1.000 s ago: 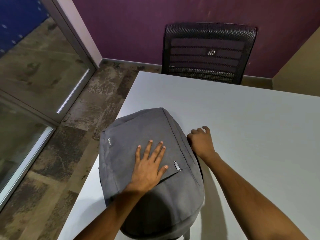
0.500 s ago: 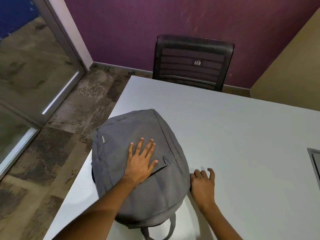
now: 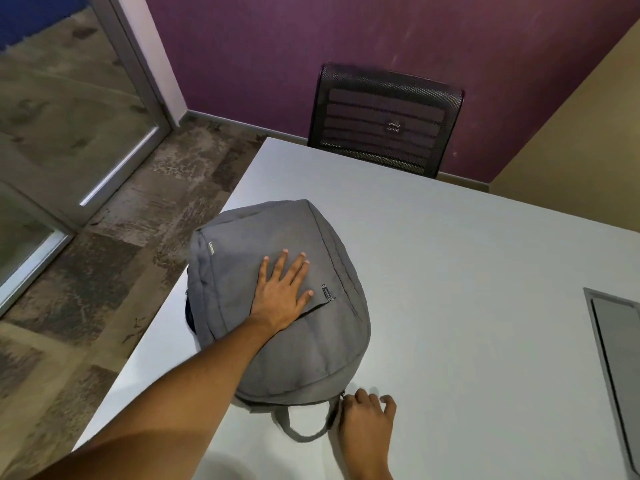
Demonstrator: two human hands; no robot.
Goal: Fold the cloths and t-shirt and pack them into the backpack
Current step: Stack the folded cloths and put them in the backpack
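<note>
While the left hand (image 3: 278, 296) presses flat on the grey backpack (image 3: 277, 306) to steady it, the right hand (image 3: 367, 422) pinches something, seemingly the zipper pull, beside the carry loop (image 3: 304, 427).

I'm in an office, in what looks like a small meeting room. My hands are over a plain white table (image 3: 450, 271), and straight ahead of them, pushed in at the far edge, is a black mesh-backed office chair (image 3: 384, 119). Behind it runs a purple wall (image 3: 346, 36). Off to the left of my hands is a metal-framed glass partition (image 3: 69, 116), with patterned carpet tiles (image 3: 114, 271) below. A grey panel (image 3: 616, 348) is set into the tabletop right of my hands.
</note>
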